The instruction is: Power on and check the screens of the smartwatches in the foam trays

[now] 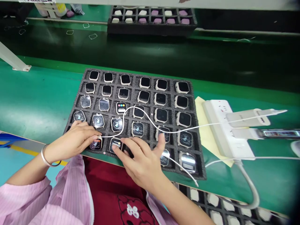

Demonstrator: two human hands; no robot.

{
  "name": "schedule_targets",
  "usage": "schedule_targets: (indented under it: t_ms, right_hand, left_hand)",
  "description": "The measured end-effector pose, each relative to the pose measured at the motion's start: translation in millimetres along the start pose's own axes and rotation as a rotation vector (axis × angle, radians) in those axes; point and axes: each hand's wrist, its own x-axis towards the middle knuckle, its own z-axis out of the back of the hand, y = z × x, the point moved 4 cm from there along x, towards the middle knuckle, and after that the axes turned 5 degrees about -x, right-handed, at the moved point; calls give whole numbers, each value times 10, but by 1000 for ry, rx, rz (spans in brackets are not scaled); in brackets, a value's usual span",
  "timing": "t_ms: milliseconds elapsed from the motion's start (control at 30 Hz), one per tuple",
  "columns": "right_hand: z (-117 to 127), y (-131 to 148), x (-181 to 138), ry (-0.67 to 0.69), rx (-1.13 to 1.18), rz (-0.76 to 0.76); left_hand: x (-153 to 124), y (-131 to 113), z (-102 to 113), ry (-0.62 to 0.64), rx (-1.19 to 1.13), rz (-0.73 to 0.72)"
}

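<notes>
A dark grey foam tray (150, 150) holds several square smartwatches in its compartments. My left hand (78, 137) is at the front left corner, its fingers pressed together on the end of a white charging cable (150, 120), by the top of a smartwatch with a lit screen (95, 144). The exact contact is hidden under the fingertips. My right hand (144, 159) has its fingers apart, and one fingertip touches the lit screen of the neighbouring smartwatch (116, 143). Other front watches show lit dials; those at the back are dark.
A white power strip (225, 128) with plugged-in chargers stands right of the tray on yellow paper (200, 112). A second cable end (187, 173) lies over the tray's front right. Behind is a dark conveyor belt (70, 50) and a black tray of pink and white pieces (150, 28).
</notes>
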Motion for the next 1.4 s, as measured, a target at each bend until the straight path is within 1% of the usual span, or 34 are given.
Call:
schedule_targets:
  t_ms: [100,200,300,367,500,600,733,967,1400]
  right_hand:
    - [13,17,42,22,39,-6]
    - [47,-79,33,10,40,-127]
    - [21,-168,6,67,-10,-226]
    - [-6,-165,3,97,-50,-222]
    - [-26,-67,26,120,-131,-164]
    - [-26,-32,51,134,-138,-166]
    - [-40,-68,82,141,-84,-190]
    - [-91,-129,100,110,-8,-246]
    - [-139,-169,44,93,129,-326]
  left_hand:
    - [-7,5,-2,-8,-6,8]
    - [-13,7,-3,-15,-11,5]
    - [-14,6,-2,-27,-10,-5]
    - [-14,6,-2,-32,-11,-10]
    - [-13,8,-4,-26,-6,-9]
    - [-12,8,-2,-25,-2,-2]
    - [-8,6,-1,-27,-5,-2]
    - [-5,19,-5,-22,-3,-1]
    - [1,3,-2,-11,20,10]
